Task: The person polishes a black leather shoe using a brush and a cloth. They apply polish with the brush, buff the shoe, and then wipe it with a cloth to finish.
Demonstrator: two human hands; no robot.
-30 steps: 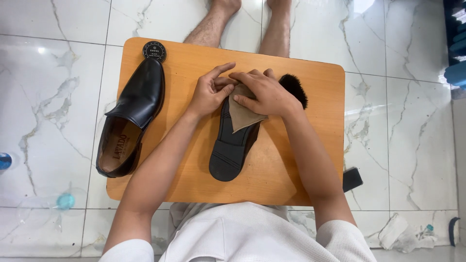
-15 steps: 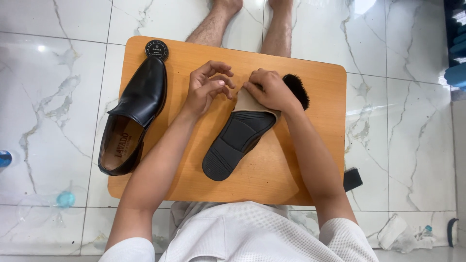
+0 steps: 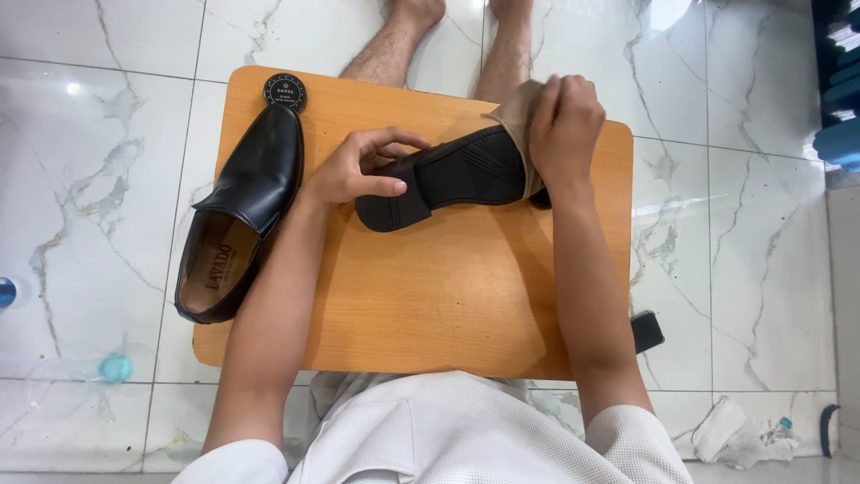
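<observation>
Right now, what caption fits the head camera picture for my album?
Left hand steadies an upturned black shoe on a wooden board while right hand presses a cloth to its toe.

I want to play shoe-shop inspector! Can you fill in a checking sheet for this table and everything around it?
Surface: orange wooden board, on white marble floor.
Job's things: black leather shoe, sole up; tan cloth pressed on its toe.
Clutter: second black shoe, upright; round black tin.
Grips: left hand holds the heel; right hand holds the cloth.
Cables: nothing seen.
Surroundings: bare legs, crumpled rag.
</observation>
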